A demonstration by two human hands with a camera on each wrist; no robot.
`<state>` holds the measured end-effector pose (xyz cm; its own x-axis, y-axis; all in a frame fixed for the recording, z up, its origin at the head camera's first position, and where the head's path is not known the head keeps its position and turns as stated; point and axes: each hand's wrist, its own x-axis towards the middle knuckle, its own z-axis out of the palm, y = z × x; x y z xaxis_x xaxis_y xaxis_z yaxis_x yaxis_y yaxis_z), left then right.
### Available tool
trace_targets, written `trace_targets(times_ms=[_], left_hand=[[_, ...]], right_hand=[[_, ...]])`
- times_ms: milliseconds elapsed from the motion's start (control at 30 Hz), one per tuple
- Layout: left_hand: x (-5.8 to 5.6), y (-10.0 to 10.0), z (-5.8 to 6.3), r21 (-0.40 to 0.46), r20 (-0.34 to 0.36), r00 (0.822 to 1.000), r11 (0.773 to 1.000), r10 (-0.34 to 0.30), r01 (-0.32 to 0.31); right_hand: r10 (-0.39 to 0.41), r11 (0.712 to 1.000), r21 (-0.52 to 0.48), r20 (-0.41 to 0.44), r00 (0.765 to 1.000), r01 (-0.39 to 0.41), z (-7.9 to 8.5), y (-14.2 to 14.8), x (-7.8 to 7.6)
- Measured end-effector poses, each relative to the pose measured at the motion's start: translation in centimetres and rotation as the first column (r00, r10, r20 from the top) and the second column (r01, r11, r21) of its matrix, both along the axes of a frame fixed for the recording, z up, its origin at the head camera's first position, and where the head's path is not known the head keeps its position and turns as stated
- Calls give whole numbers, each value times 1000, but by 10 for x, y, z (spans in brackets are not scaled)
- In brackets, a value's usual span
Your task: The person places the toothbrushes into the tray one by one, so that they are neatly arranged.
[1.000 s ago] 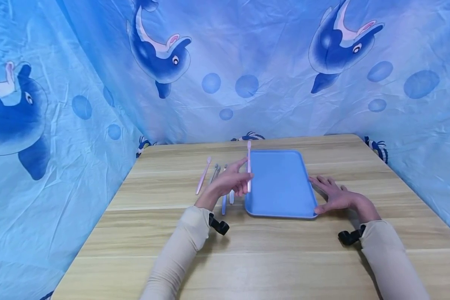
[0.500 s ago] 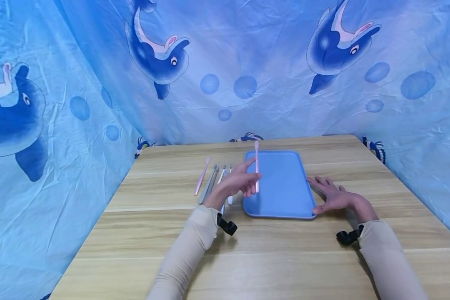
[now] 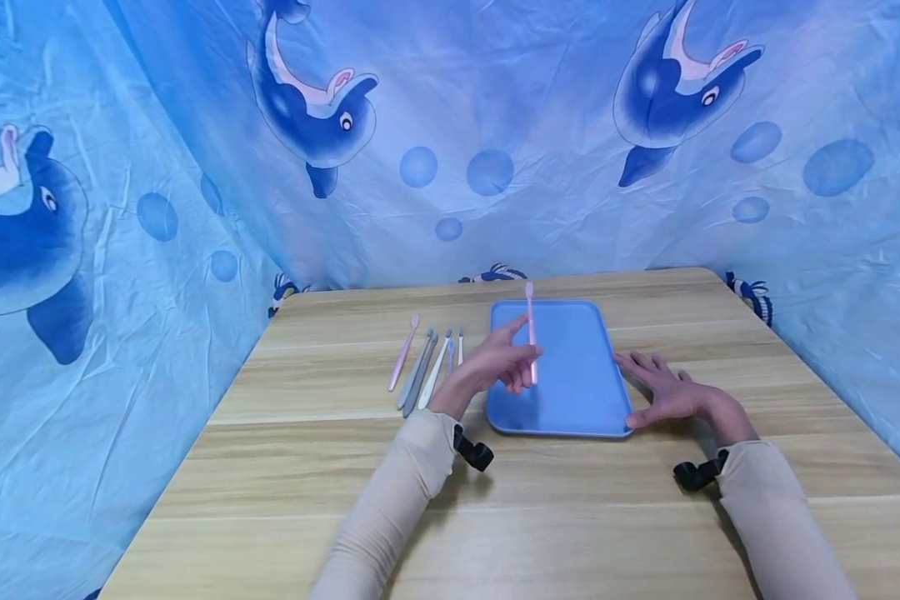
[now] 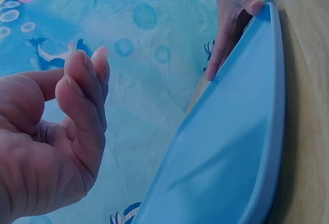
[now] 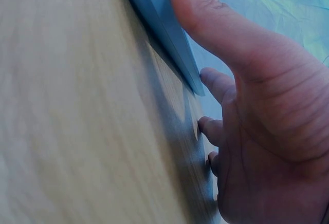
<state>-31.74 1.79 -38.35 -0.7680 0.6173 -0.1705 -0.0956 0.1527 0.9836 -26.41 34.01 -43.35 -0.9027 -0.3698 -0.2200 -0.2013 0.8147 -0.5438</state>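
Note:
Above the left part of the blue tray (image 3: 581, 367), my left hand (image 3: 498, 362) pinches a pink toothbrush (image 3: 530, 321) upright in the head view, bristle head toward the back. The curled fingers of my left hand (image 4: 67, 126) hide the toothbrush in the left wrist view; a thin shadow crosses the tray (image 4: 231, 111). My right hand (image 3: 671, 396) rests at the tray's right edge, fingers spread. In the right wrist view the thumb of my right hand (image 5: 277, 111) lies along the rim of the tray (image 5: 164, 18).
Left of the tray, several toothbrushes lie side by side on the wooden table (image 3: 285, 467): a pink toothbrush (image 3: 402, 354), grey toothbrushes (image 3: 416, 371), a white toothbrush (image 3: 435, 371), and others partly behind my left hand. A blue dolphin-print curtain (image 3: 450, 108) hangs behind.
My left hand has carried the pink toothbrush rightward from the tray's left edge to over the tray. My right hand has stayed at the tray's right edge.

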Motion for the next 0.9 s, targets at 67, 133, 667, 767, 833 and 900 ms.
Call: trace_targets(times_ms=[67, 133, 667, 767, 833, 900], left_hand=[[1, 3, -1, 5, 4, 1000, 1000, 10, -10], [1, 7, -2, 7, 5, 1000, 1000, 23, -23], [3, 38, -11, 1, 14, 998, 999, 54, -54], [3, 41, -12, 5, 14, 999, 999, 51, -51], [3, 42, -12, 11, 19, 999, 999, 49, -49], [4, 44, -12, 13, 21, 999, 999, 44, -44]], right_hand=[[0, 1000, 1, 0, 1000, 0, 0, 0, 0], [0, 1000, 3, -1, 1000, 0, -1, 0, 0], [-12, 1000, 10, 4, 1000, 12, -1, -1, 0], [-8, 1000, 13, 6, 1000, 8, -1, 0, -1], [-7, 1000, 13, 9, 1000, 7, -2, 0, -1], [-6, 1000, 9, 8, 1000, 6, -2, 1, -1]])
